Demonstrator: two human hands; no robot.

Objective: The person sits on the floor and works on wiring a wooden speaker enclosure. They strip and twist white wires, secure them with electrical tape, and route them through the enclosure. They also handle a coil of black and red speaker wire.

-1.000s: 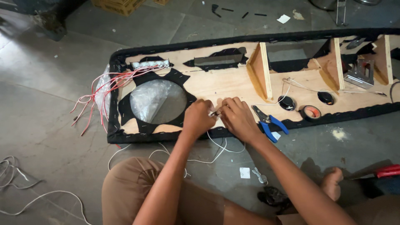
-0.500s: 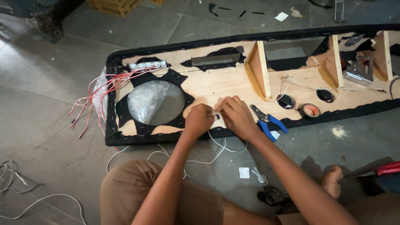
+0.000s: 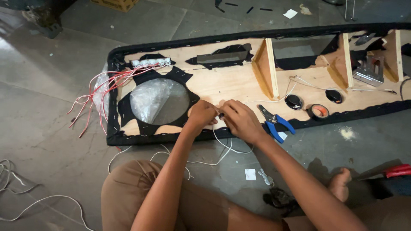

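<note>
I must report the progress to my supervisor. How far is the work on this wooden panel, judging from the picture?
Done, it seems: the black fabric edging is stapled around the wooden panel, and red wires hang from a connector strip at its left end. In hand: the left hand and right hand meet on a white wire at the front edge. Left: the round hole shows only clear plastic; blue pliers and tape lie out.

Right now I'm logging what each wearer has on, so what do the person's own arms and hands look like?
Both arms are bare to past the elbow, with no sleeves in view. The left hand and right hand wear no gloves, and no rings, watch or wristband show. Brown trousers cover the legs below.
</note>
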